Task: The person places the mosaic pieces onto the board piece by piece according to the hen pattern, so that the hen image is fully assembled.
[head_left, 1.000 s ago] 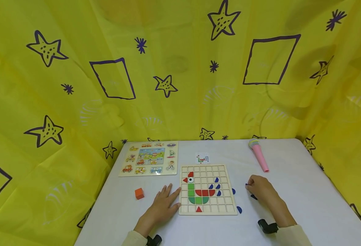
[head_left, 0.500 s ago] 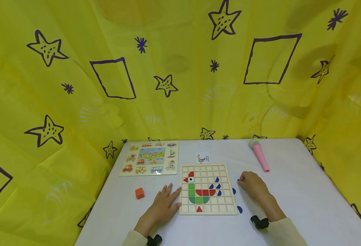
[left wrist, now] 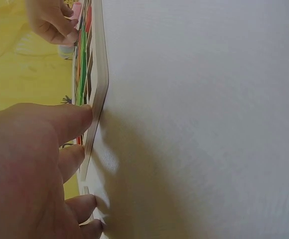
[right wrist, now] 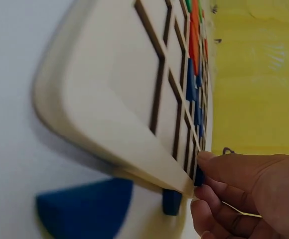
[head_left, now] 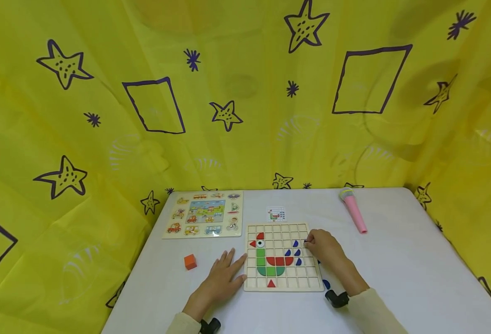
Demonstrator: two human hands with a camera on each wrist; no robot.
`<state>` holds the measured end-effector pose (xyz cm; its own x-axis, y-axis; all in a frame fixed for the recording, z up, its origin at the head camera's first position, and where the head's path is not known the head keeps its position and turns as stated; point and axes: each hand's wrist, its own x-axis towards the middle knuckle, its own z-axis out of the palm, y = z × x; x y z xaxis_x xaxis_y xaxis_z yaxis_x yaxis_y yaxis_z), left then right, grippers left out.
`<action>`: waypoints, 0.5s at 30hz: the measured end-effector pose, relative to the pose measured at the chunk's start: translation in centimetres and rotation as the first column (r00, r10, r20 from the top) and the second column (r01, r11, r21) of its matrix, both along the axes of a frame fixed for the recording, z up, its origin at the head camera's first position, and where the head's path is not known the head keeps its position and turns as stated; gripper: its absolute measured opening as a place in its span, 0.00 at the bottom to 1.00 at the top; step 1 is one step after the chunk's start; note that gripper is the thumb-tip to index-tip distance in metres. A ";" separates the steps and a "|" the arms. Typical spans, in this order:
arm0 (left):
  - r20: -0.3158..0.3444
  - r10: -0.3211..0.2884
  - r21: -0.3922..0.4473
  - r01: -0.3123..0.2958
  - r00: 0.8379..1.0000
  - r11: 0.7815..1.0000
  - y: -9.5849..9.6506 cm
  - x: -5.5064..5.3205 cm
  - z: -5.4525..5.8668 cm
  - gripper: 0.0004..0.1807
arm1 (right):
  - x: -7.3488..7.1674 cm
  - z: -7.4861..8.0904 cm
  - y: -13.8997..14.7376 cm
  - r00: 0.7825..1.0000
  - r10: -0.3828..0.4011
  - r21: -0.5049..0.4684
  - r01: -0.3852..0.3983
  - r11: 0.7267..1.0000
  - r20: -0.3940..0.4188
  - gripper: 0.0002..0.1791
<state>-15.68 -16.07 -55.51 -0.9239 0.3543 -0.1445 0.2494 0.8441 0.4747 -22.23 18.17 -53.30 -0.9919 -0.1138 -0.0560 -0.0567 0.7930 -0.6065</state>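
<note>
A wooden grid board (head_left: 301, 282) lies on the white table, with red, green and blue pieces set in a bird shape. My right hand (head_left: 329, 250) is at the board's right edge, pinching a small blue piece (right wrist: 199, 177) between thumb and fingertips; its full outline is covered. My left hand (head_left: 222, 279) rests on the table with fingers spread, thumb and forefinger touching the board's left edge. Beside the board's right side lies a blue half-round piece (right wrist: 87, 206). Another blue piece (right wrist: 171, 201) sits at the edge, mostly hidden by the right hand in the head view.
A small picture card (head_left: 276, 214) with a similar bird lies behind the board. At the back left is a vehicle picture puzzle (head_left: 239, 204). An orange cube (head_left: 190, 261) stands left of the left hand, and a pink toy microphone (head_left: 355, 213) lies back right.
My right hand has moved left from the table on the right to the board's right edge, carrying the pinched blue piece. The left hand has stayed in place.
</note>
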 end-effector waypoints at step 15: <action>0.007 0.000 0.002 0.000 1.000 1.000 0.0 0.1 0.2 0.34 | -0.4 -0.5 -0.3 1.000 0.006 -0.001 -0.006 1.000 0.000 0.08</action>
